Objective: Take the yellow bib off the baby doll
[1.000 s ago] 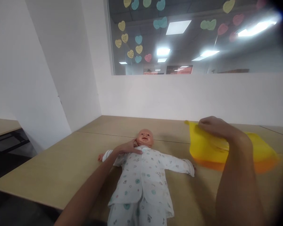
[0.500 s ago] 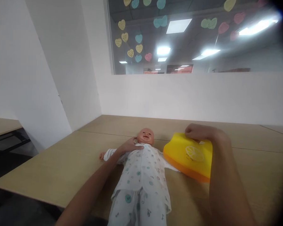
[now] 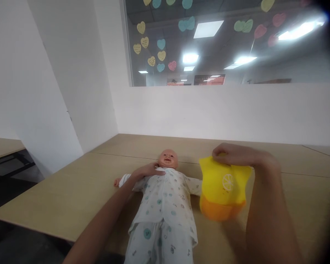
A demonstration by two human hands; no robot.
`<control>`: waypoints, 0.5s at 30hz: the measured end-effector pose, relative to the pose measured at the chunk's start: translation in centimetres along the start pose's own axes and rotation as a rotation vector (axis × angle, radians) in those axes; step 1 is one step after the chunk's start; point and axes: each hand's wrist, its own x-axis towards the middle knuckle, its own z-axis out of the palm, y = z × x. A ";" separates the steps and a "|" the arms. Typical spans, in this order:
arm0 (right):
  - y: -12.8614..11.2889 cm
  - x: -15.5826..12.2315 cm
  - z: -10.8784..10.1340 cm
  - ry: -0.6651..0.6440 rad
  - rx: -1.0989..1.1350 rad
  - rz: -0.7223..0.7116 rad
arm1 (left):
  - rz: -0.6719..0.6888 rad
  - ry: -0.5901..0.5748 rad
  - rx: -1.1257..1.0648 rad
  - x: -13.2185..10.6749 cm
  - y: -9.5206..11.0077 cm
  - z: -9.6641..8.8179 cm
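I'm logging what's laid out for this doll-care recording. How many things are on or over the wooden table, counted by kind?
Baby dolls: 1, the doll in printed pyjamas, lying on the table with the left hand at its neck.
Bibs: 1, the yellow and orange bib, held up by the right hand.
Total: 2

The right hand (image 3: 238, 154) holds a yellow bib (image 3: 222, 187) (orange pocket hanging low) beside the doll (image 3: 165, 194), left hand (image 3: 147, 171) on its collar.
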 end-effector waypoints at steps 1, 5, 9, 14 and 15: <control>-0.1 0.0 0.0 0.018 -0.015 0.010 | -0.022 -0.026 0.024 -0.1 0.2 -0.3; -0.6 -0.7 -0.2 0.055 -0.046 -0.003 | -0.128 0.045 0.197 -2.8 2.4 -0.4; -0.5 -1.6 -0.5 0.109 -0.074 -0.023 | 0.098 0.311 0.257 -8.6 5.6 3.9; 0.6 -2.2 -0.6 0.157 -0.060 -0.075 | 0.280 0.131 0.323 -13.4 6.3 9.8; 0.8 -2.3 -0.6 0.169 -0.055 -0.103 | 0.286 0.130 0.331 -13.7 6.2 10.1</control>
